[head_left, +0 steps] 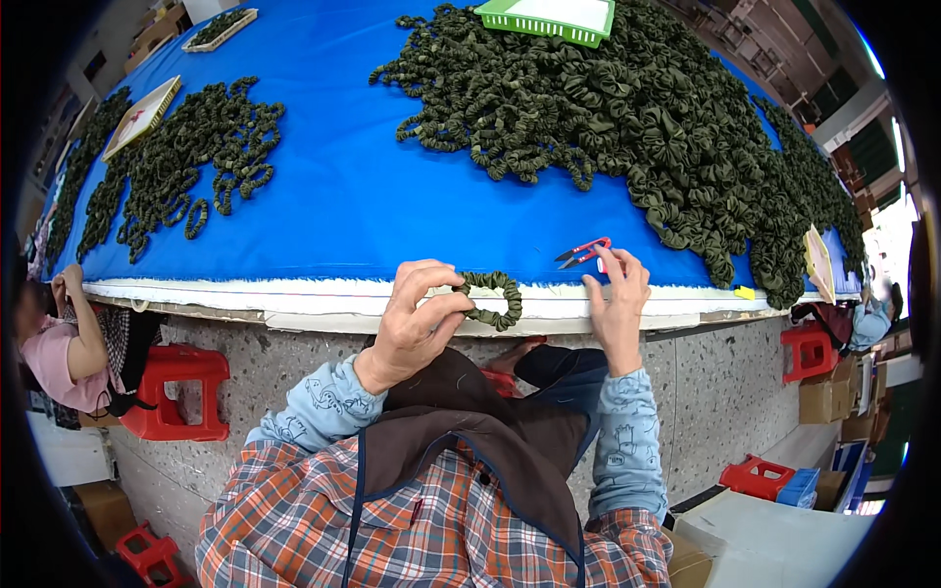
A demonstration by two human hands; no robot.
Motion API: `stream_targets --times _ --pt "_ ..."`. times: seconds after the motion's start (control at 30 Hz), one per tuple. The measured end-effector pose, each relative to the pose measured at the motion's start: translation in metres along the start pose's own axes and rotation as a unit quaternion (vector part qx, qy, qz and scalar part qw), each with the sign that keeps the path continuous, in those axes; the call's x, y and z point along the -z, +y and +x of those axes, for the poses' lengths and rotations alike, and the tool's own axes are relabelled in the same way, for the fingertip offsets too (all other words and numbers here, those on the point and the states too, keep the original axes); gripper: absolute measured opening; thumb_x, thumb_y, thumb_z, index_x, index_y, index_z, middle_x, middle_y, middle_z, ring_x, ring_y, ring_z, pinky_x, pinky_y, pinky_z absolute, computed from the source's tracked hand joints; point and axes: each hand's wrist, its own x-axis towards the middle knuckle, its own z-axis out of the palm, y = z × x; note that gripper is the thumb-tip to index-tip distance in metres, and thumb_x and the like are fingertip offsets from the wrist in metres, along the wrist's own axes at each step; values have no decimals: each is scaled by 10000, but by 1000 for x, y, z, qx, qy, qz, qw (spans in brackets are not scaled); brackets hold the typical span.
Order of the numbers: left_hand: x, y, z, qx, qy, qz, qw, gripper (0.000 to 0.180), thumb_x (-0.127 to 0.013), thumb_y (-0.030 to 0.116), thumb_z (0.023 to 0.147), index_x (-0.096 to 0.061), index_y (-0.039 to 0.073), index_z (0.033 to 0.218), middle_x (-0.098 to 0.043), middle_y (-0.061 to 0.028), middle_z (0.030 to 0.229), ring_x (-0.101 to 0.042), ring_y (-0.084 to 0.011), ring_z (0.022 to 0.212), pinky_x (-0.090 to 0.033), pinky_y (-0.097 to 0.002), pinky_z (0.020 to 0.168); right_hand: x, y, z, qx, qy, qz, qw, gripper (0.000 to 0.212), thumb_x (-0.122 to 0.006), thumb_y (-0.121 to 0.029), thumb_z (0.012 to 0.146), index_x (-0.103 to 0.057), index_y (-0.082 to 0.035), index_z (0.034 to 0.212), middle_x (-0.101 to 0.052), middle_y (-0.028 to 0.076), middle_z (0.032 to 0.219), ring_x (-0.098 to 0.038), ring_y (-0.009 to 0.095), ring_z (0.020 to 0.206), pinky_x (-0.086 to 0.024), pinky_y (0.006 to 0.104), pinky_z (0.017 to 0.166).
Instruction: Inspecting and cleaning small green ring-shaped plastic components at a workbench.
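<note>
A small dark green scrunchie (493, 300) is pinched between the thumb and fingers of my left hand (417, 318), at the table's near edge. Its gathered ring hangs to the right of my fingertips. My right hand (619, 299) is over the same edge, thumb and fingers apart. Just beyond its fingertips lie red-handled thread snips (584, 253), their dark blades pointing left. A small white and red bit shows beside the right fingers; what it is I cannot make out.
A large heap of dark green scrunchies (676, 147) covers the blue table cloth (333, 176) at the right, with a green basket (549, 20) on it. Another pile (201, 147) lies left beside a pale tray (142, 118). A person in pink (74, 363) sits left near a red stool (186, 392).
</note>
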Motion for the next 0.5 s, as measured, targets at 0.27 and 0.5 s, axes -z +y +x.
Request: stream_targets --times 0.27,0.5 --pt "16 -16 -6 -1 18 59 998 284 -721 -74 640 -671 93 864 -593 -45 1101 -555 -273 1032 -458 -377 891 -16 26 21 26 -5 -64 998 328 -652 -143 865 -657 -146 1192 -568 71 1187 -502 250 1034 -324 388 955" --pt "133 -95 38 99 180 205 957 338 -734 -58 689 -659 108 974 -581 -54 1068 -529 -254 1042 -463 -337 880 -27 21 26 104 -47 0 993 208 -612 -127 906 -659 -111 1107 -609 23 1081 -519 206 981 -339 373 920"
